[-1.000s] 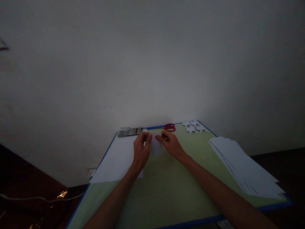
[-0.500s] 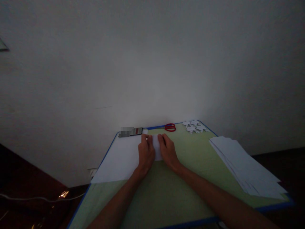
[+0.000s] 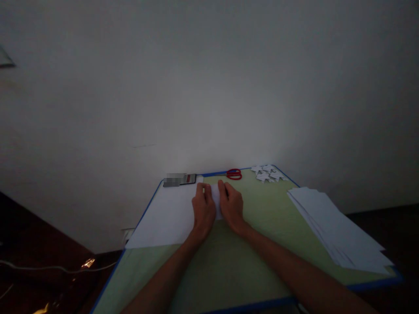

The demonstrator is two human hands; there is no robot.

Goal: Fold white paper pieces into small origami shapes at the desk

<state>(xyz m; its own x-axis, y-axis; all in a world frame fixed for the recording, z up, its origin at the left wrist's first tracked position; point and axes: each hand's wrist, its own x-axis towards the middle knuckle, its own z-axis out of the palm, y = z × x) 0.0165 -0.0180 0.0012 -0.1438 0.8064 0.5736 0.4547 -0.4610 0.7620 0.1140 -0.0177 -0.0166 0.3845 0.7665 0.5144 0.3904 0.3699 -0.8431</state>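
Observation:
A small folded white paper [image 3: 215, 199] lies on the green table top [image 3: 229, 261] near its far edge. My left hand [image 3: 203, 211] lies flat on the paper's left side, fingers stretched forward. My right hand [image 3: 231, 207] presses flat on its right side, fingers likewise extended. Only a narrow strip of the paper shows between the two hands. Both hands are open and rest on the paper.
A large white sheet [image 3: 163, 216] lies left of the hands. A stack of white sheets [image 3: 334, 226] sits at the right. Red scissors [image 3: 233, 174], a pile of small folded paper pieces [image 3: 267, 173] and a dark flat object [image 3: 180, 179] line the far edge by the wall.
The hands went from pinching the paper's far edge with raised fingers to lying flat on it, side by side and closer together.

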